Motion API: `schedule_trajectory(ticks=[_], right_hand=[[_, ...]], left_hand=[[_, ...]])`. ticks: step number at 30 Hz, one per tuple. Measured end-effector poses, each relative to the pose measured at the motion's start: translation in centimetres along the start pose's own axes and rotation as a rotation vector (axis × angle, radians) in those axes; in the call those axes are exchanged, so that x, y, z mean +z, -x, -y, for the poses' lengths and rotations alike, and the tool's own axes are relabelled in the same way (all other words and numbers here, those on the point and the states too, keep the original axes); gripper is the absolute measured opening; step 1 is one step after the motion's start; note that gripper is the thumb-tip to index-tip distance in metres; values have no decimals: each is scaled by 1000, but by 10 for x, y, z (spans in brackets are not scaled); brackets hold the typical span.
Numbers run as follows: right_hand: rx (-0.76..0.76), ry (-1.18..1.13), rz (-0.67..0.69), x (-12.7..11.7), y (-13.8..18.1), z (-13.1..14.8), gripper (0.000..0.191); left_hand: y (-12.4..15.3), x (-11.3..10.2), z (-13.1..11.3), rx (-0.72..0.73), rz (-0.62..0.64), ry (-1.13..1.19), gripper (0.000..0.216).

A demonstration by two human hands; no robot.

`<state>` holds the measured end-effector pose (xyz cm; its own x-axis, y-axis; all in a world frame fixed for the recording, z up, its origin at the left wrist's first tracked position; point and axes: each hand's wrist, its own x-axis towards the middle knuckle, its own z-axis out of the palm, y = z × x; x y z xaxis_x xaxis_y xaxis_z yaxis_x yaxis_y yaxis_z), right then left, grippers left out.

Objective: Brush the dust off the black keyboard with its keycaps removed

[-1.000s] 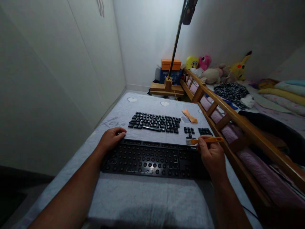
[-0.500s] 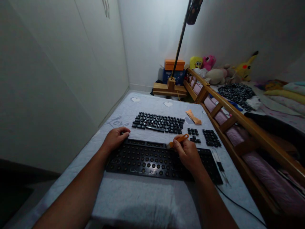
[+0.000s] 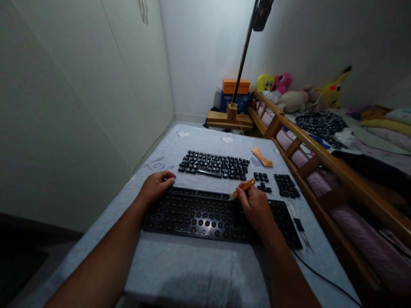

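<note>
A black keyboard point(image 3: 184, 212) with its keycaps off lies across the cloth-covered surface, its round key mounts showing. At its far left corner my left hand point(image 3: 156, 187) is closed, the fingers curled at the edge and holding it steady. My right hand point(image 3: 256, 206) pinches a small brush point(image 3: 246, 185) with an orange handle. Its pale bristles touch the keyboard's top strip, right of the middle. Beyond the keyboard, the loose black keycaps point(image 3: 213, 165) are laid out in keyboard order. My right hand and forearm hide part of the keyboard's right side.
More keycaps point(image 3: 287, 185) lie to the right, near an orange strip point(image 3: 262, 157). A thin tool with a black grip point(image 3: 298, 224) rests beside the keyboard. The cable point(image 3: 324, 273) runs off at lower right. A wooden bed rail point(image 3: 303, 149) borders the right side.
The brush has shifted slightly to the right along the keyboard's top strip, its bristles tilting lower. My left hand stays in place.
</note>
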<state>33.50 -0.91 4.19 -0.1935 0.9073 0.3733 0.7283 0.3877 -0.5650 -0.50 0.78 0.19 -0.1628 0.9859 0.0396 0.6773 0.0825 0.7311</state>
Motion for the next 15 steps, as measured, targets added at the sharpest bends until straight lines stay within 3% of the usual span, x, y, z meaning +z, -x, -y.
schedule_trajectory(ticks=[8,15], right_hand=[[-16,-143,9,6,3,10,23],[-17,31,3,5,1,0,26]], left_hand=[[1,0,-2,-13,9,2,43],[1,-1,-3,-7,6,4,41]])
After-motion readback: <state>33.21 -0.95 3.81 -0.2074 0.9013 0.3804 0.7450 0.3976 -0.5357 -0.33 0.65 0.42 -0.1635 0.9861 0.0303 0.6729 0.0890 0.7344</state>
